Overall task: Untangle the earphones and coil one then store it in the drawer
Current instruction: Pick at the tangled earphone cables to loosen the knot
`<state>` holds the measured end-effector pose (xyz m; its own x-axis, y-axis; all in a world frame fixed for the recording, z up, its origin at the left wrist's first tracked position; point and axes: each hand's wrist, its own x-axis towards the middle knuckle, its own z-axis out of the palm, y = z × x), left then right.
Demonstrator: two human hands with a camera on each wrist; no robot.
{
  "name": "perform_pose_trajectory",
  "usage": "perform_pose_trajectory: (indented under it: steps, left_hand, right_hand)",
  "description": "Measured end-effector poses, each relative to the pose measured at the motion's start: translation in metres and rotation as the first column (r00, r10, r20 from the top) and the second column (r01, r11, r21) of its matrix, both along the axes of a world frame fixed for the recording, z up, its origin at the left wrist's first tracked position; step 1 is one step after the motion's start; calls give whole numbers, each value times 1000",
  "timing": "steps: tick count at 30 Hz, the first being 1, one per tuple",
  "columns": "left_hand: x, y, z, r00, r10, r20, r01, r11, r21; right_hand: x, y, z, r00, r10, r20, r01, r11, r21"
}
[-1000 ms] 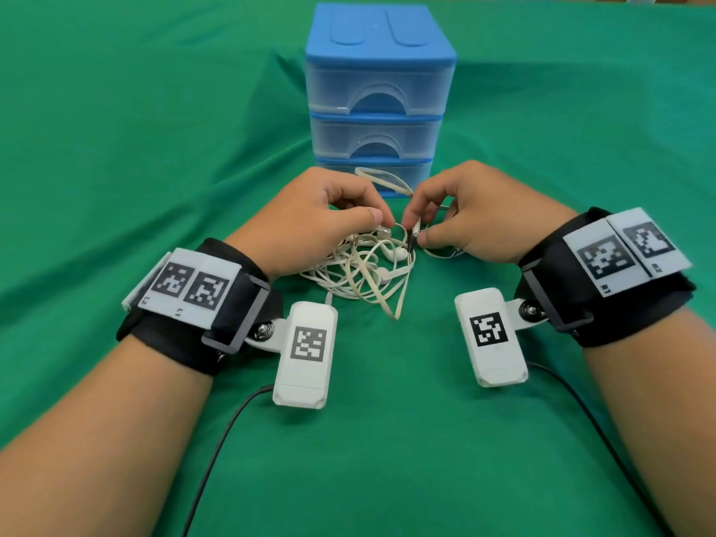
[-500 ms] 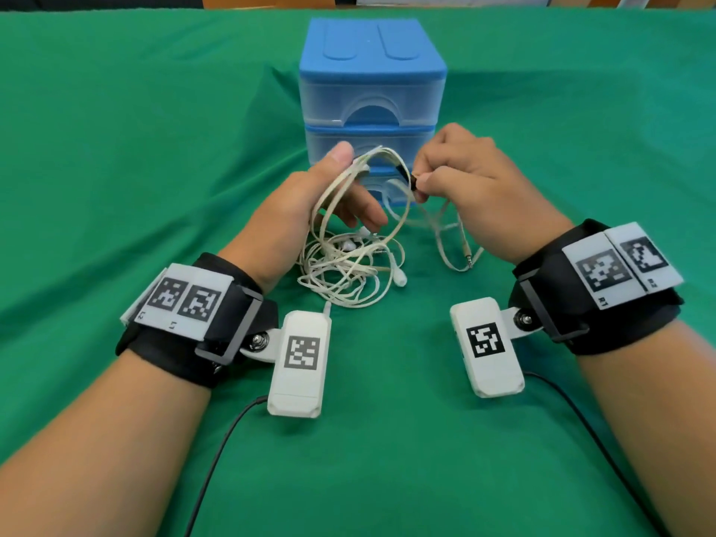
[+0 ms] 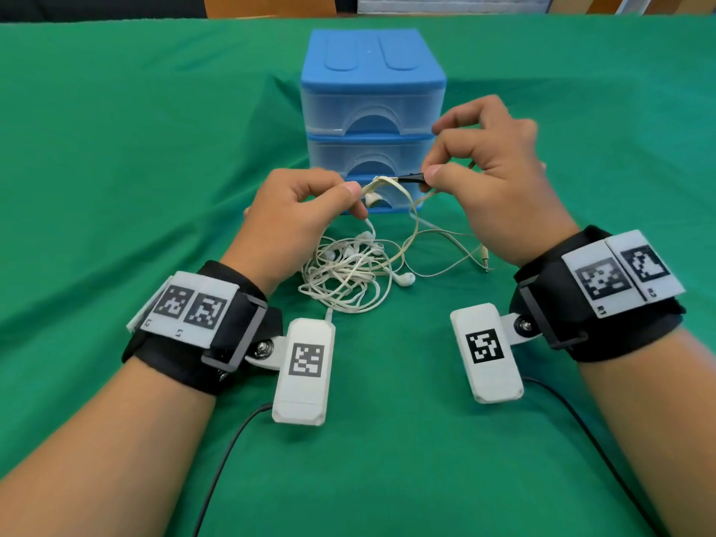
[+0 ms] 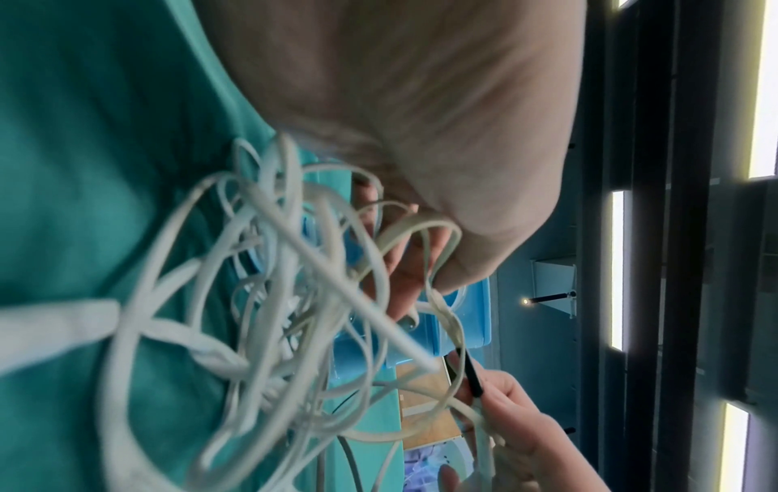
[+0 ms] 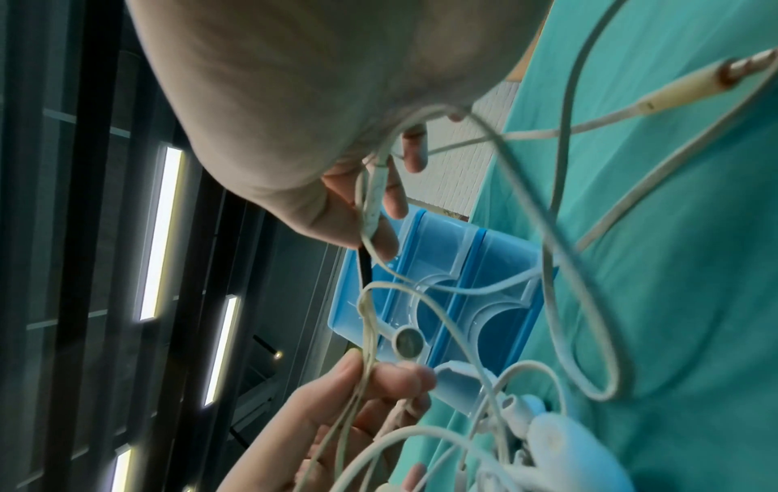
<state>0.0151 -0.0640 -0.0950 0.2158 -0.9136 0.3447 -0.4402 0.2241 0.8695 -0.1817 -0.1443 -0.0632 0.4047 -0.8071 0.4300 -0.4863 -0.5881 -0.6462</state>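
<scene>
A tangle of white and cream earphone cables (image 3: 345, 277) lies on the green cloth in front of a blue drawer unit (image 3: 372, 118) with its three drawers closed. My left hand (image 3: 348, 195) pinches cream cable strands lifted above the pile. My right hand (image 3: 428, 176) pinches a short black piece (image 3: 408, 179) on that cable, level with the left hand. A loop (image 3: 414, 222) hangs from between the hands. One jack plug (image 3: 484, 261) rests on the cloth under my right hand. In the left wrist view the cable tangle (image 4: 261, 333) fills the middle. An earbud (image 5: 407, 341) dangles in the right wrist view.
The green cloth (image 3: 135, 168) covers the whole table. Black leads (image 3: 232, 439) run from the wrist cameras toward the near edge. Wooden furniture (image 3: 271, 3) stands beyond the far edge of the table.
Both hands lifted strands up from the pile a second ago. Since then they have drawn apart, stretching a short length of cable between them; the right hand has moved right and a little up.
</scene>
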Motion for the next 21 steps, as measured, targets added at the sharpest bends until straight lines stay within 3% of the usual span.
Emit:
perform_pose_trajectory:
  steps: [7,13,21]
  left_hand:
    - [0,2,5,994,107,-33,-112,969,-219]
    - [-6,3,6,976,-207,-64,198,973,-120]
    - [-6,0,1,962,-156,-225,124,981,-152]
  right_hand:
    - [1,3,1,1000,4,-8,-4,999,-49]
    - [2,7,3,999,42,-5,-42,995,-87]
    - [2,-7,2,970,-126,206,139,989,-53]
